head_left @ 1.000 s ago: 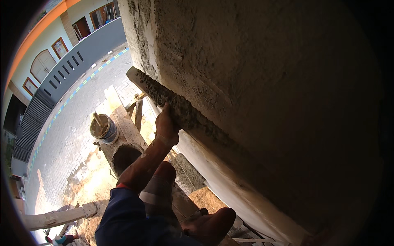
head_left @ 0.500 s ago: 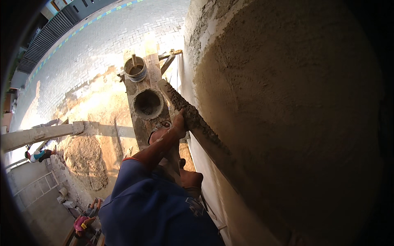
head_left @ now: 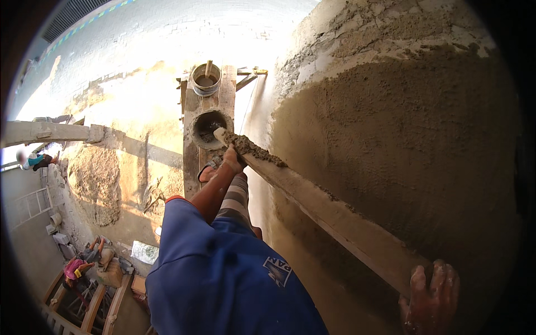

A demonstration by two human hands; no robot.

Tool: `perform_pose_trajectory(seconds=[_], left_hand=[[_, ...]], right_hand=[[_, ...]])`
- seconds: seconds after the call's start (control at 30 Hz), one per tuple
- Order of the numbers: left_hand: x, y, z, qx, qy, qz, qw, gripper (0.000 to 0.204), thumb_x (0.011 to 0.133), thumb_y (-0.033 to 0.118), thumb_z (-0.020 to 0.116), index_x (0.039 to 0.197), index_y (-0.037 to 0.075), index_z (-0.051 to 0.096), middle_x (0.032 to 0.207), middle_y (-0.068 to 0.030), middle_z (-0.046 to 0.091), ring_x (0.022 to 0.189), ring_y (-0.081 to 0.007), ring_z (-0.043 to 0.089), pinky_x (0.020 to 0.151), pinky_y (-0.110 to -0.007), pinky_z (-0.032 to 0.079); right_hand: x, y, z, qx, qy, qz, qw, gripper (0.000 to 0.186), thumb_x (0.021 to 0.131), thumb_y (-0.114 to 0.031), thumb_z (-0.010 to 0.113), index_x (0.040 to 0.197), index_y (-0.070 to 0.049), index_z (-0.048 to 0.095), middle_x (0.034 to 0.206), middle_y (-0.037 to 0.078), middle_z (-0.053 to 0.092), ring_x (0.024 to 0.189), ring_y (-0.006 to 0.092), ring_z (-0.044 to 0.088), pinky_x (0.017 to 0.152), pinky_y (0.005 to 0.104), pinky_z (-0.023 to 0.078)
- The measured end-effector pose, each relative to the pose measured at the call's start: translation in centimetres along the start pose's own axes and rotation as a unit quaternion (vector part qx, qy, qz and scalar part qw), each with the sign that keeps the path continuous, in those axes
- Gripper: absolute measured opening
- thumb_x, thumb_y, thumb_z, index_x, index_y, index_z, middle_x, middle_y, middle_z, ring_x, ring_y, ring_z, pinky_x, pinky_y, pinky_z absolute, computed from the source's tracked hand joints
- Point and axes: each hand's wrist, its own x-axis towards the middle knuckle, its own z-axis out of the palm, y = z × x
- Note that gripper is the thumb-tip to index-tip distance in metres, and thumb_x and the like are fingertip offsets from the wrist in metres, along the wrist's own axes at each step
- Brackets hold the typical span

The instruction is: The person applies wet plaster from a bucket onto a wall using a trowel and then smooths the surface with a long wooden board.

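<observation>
Sandy mound [head_left: 95, 187] on the ground, well left of a long wooden screed board [head_left: 329, 215]. Closer to the board, a scaffold plank [head_left: 191, 167] carries a pail [head_left: 205, 92] with a stick [head_left: 208, 67] in it, and a mortar bucket [head_left: 195, 133] beside the board's far tip. The left hand [head_left: 232, 159] is closed around the board near that tip, under wet mortar [head_left: 254, 151] heaped along the upper edge. Rightward, the board slants along a damp-looking plastered wall [head_left: 379, 117] to the right hand [head_left: 431, 298], whose fingers hook over the near end. Even pressure from both hands should keep the edge true; the loose heap probably calls for slow, level movement, lest it drop.
</observation>
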Motion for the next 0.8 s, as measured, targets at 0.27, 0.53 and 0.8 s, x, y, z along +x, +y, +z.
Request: perform_pose_trajectory(seconds=[0.27,0.53,0.8], left_hand=[[-4.3,0.5,2.2,-0.116,-0.038,0.109,0.987,0.085,0.080,0.073,0.034,0.130,0.005,0.036,0.126,-0.0236,0.044,0.111,-0.0407,0.048,0.095,-0.055,0.039],[-8.9,2.0,3.1,0.070,0.131,0.091,0.985,0.048,0.086,0.055,0.047,0.102,0.010,0.043,0.089,-0.0121,0.052,0.076,-0.0317,0.055,0.069,-0.045,0.048],[-8.3,2.7,2.9,-0.002,0.119,-0.014,0.993,0.061,0.088,0.050,0.049,0.126,0.003,0.041,0.121,-0.0183,0.052,0.109,-0.0365,0.051,0.093,-0.056,0.041]], right_hand=[[17.2,-10.1,-2.1,-0.106,0.062,-0.139,0.983,0.034,0.082,-0.027,0.058,0.108,-0.006,0.052,0.092,0.020,0.061,0.087,0.0304,0.060,0.071,0.0418,0.046],[16.8,-10.0,-5.5,-0.097,0.115,-0.158,0.976,0.032,0.080,-0.021,0.060,0.106,-0.004,0.053,0.088,0.019,0.059,0.082,0.0279,0.059,0.073,0.0379,0.046],[7.3,-2.5,-5.5,0.033,0.013,-0.094,0.995,0.033,0.076,-0.020,0.062,0.104,-0.007,0.050,0.093,0.025,0.056,0.086,0.0344,0.058,0.076,0.0490,0.045]])
